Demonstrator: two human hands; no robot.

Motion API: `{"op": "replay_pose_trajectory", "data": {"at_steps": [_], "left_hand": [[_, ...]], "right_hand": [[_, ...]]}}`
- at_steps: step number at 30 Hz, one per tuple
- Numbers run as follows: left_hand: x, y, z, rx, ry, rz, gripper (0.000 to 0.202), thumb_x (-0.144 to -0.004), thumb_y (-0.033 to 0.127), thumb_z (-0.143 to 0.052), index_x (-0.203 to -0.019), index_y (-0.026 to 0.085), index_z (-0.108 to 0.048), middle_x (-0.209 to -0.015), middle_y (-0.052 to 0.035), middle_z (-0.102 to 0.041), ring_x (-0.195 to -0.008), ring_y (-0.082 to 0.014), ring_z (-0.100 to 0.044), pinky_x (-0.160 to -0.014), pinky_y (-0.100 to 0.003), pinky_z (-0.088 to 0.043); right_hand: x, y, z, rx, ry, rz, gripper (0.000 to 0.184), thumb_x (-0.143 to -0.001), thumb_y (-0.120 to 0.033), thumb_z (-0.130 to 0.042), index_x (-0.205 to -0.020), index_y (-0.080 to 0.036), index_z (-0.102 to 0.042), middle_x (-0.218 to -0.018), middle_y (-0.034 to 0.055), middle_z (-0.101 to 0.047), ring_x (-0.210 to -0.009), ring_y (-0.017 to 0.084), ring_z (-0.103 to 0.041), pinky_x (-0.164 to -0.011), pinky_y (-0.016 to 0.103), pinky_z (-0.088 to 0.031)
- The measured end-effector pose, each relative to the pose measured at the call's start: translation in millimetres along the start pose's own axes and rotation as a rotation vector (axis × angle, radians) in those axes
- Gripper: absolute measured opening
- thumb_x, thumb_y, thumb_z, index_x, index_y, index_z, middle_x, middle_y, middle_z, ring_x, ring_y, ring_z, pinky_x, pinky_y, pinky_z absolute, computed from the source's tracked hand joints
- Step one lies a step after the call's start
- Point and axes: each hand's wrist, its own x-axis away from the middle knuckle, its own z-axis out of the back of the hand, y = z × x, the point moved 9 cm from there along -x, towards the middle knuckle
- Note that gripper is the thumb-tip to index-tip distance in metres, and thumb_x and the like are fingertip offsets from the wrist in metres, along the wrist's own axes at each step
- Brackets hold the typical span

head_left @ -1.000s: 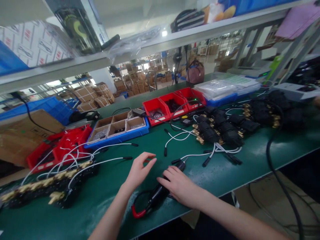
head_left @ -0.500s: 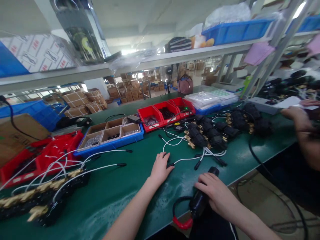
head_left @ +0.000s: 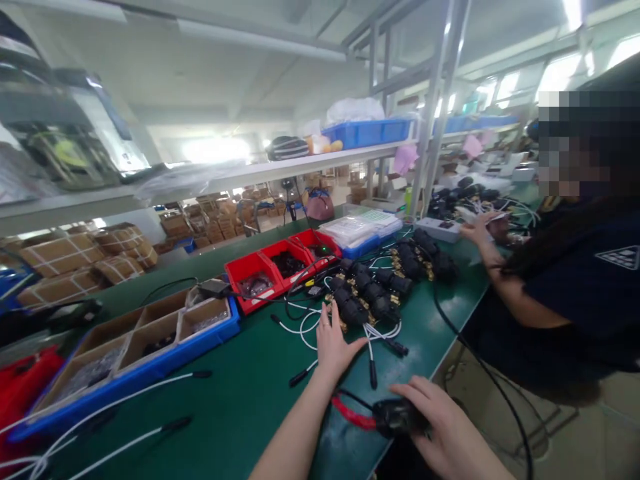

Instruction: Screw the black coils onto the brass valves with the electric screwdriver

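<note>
My right hand (head_left: 443, 427) is closed over a black tool (head_left: 397, 418) with a red loop (head_left: 353, 413) at the near edge of the green bench (head_left: 250, 393). My left hand (head_left: 334, 341) reaches forward, fingers stretched out, flat on the bench among white cables with black tips (head_left: 370, 343). Its fingertips are close to a cluster of black valve parts with brass fittings (head_left: 367, 297).
Red bins (head_left: 255, 273) and a blue tray of cardboard compartments (head_left: 150, 333) sit behind the cables. A black cable (head_left: 475, 363) hangs off the bench edge. A co-worker (head_left: 565, 267) sits at the right, hands (head_left: 480, 230) on parts. A shelf (head_left: 200, 180) runs overhead.
The view has swung right, bringing the co-worker in. My left hand has reached further forward to the valve cluster. My right hand still holds the black tool near the bench edge.
</note>
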Motion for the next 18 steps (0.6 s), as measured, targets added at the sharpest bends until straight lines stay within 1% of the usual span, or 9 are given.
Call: {"op": "replay_pose_trajectory", "data": {"at_steps": [2, 3, 6, 8, 11, 14, 16, 18], "left_hand": [[-17.4, -1.8, -8.5, 0.007, -0.022, -0.003, 0.115, -0.073, 0.056, -0.076, -0.156, 0.015, -0.009, -0.162, -0.0266, -0.013, -0.149, -0.0418, -0.024, -0.117, -0.054, -0.028], [-25.4, -1.6, -12.7, 0.009, -0.029, -0.009, 0.112, -0.075, 0.055, -0.074, -0.156, 0.016, -0.007, -0.162, -0.0263, -0.015, -0.15, -0.0406, -0.023, -0.117, -0.053, -0.028], [-41.8, 0.4, -23.6, 0.009, -0.033, -0.004, 0.111, -0.078, 0.051, -0.072, -0.156, 0.016, -0.001, -0.162, -0.0269, -0.017, -0.151, -0.04, -0.019, -0.119, -0.055, -0.025], [-47.8, 3.7, -31.0, 0.01, -0.035, 0.01, 0.112, -0.078, 0.051, -0.073, -0.156, 0.016, 0.0, -0.162, -0.0279, -0.015, -0.151, -0.0422, -0.019, -0.118, -0.058, -0.025], [-56.7, 13.0, -42.3, 0.023, -0.043, 0.023, 0.112, -0.078, 0.05, -0.073, -0.156, 0.015, 0.0, -0.162, -0.028, -0.013, -0.151, -0.0437, -0.017, -0.119, -0.059, -0.023], [-64.9, 24.9, -50.0, 0.055, -0.06, 0.022, 0.113, -0.078, 0.047, -0.074, -0.156, 0.013, -0.001, -0.163, -0.0286, -0.011, -0.152, -0.0429, -0.014, -0.12, -0.059, -0.02], [-63.5, 31.2, -49.3, 0.084, -0.09, 0.003, 0.113, -0.076, 0.045, -0.076, -0.157, 0.012, -0.004, -0.163, -0.0277, -0.012, -0.152, -0.0411, -0.014, -0.122, -0.058, -0.019], [-51.9, 34.2, -41.1, 0.116, -0.133, -0.031, 0.108, -0.073, 0.04, -0.08, -0.157, 0.014, -0.016, -0.163, -0.0244, -0.016, -0.152, -0.0396, -0.018, -0.122, -0.056, -0.023]], "right_hand": [[-11.6, 24.0, 8.2, 0.02, 0.037, -0.05, 0.06, -0.078, -0.006, -0.042, -0.134, -0.021, -0.058, -0.126, 0.0117, -0.048, -0.117, 0.022, -0.051, -0.106, 0.039, -0.045], [-18.6, 34.9, 12.4, 0.028, 0.049, -0.066, 0.063, -0.078, -0.005, -0.042, -0.137, -0.022, -0.056, -0.131, 0.0115, -0.046, -0.121, 0.022, -0.049, -0.109, 0.039, -0.044], [-38.3, 61.2, 22.1, 0.05, 0.066, -0.1, 0.073, -0.073, -0.001, -0.042, -0.142, -0.024, -0.054, -0.142, 0.01, -0.038, -0.133, 0.023, -0.041, -0.117, 0.042, -0.036], [-47.3, 72.1, 24.8, 0.063, 0.07, -0.124, 0.074, -0.072, 0.0, -0.042, -0.142, -0.023, -0.054, -0.144, 0.0101, -0.038, -0.135, 0.023, -0.04, -0.118, 0.044, -0.035], [-54.0, 76.5, 24.6, 0.076, 0.067, -0.148, 0.071, -0.072, -0.002, -0.043, -0.14, -0.02, -0.055, -0.141, 0.0107, -0.043, -0.131, 0.024, -0.044, -0.117, 0.045, -0.037], [-55.6, 70.8, 23.5, 0.082, 0.044, -0.14, 0.067, -0.074, -0.006, -0.042, -0.138, -0.02, -0.057, -0.13, 0.0105, -0.053, -0.12, 0.024, -0.053, -0.109, 0.043, -0.045], [-55.0, 65.5, 25.0, 0.084, 0.017, -0.108, 0.065, -0.076, -0.01, -0.042, -0.138, -0.019, -0.057, -0.124, 0.0108, -0.057, -0.114, 0.024, -0.057, -0.103, 0.043, -0.05], [-55.7, 59.7, 30.5, 0.057, 0.009, -0.046, 0.06, -0.079, -0.015, -0.044, -0.138, -0.02, -0.056, -0.128, 0.0108, -0.057, -0.116, 0.025, -0.058, -0.104, 0.043, -0.05]]}}
